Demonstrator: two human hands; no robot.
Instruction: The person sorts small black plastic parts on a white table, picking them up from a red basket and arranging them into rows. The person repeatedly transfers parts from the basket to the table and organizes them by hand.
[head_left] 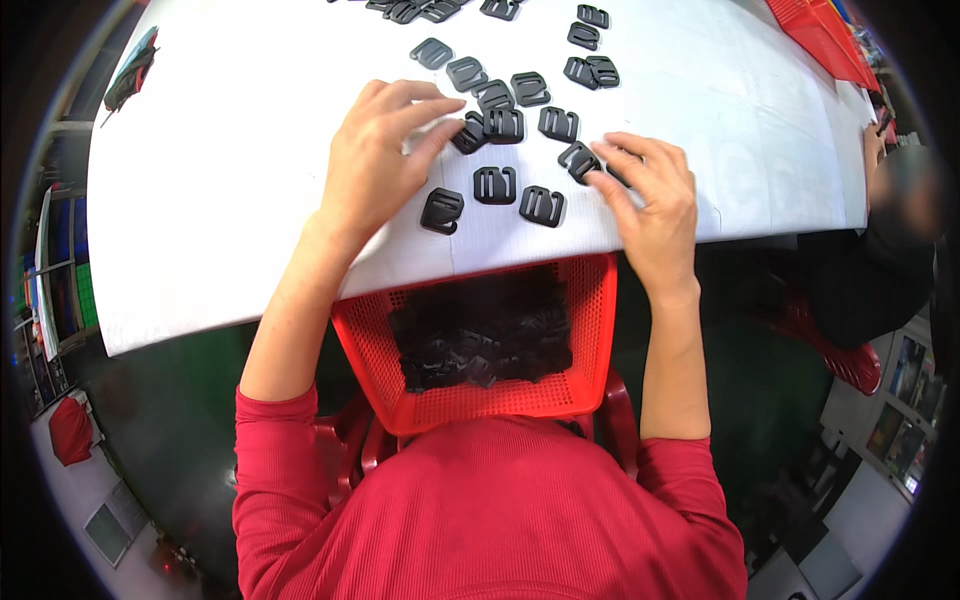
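Factory workbench, white table [250,200] strewn with black buckles [495,185], red basket [590,330]

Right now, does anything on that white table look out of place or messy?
Nothing looks damaged or spilled. The black buckles lie loosely scattered at varied angles on the white table between the left hand and right hand; more fill the red basket below.

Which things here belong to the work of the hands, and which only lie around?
In use:
left hand
right hand
flat black plastic buckles
white table sheet
red mesh plastic basket of buckles

Lying about:
second red basket
dark tool at table's left edge
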